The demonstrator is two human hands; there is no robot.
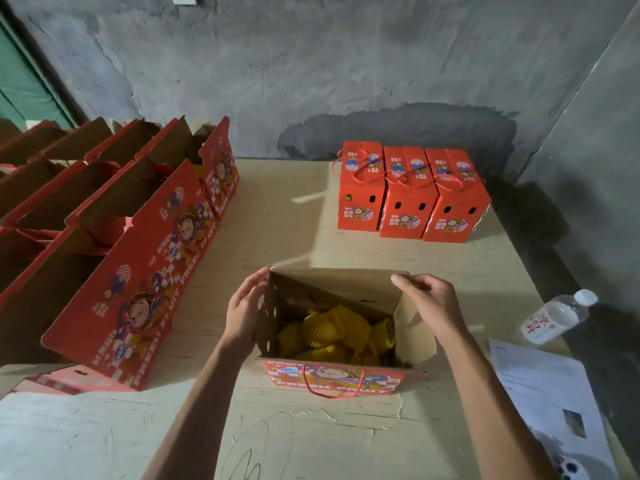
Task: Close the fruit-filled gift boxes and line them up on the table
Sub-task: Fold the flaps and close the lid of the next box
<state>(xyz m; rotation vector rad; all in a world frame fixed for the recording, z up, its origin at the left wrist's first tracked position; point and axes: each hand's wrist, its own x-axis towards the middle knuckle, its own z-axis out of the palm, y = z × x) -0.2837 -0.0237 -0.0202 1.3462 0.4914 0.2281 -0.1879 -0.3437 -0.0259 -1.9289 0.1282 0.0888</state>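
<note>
Red printed cardboard gift box (332, 374) sits open near me, yellow netted fruit (332, 332) inside. My left hand (244, 311) and right hand (429, 306) flank it, fingers straight on the side flaps, equally close; I'd fold inward.

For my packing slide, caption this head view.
Both hands, left hand and right hand, on the open fruit box; three closed boxes lined up behind.
</note>
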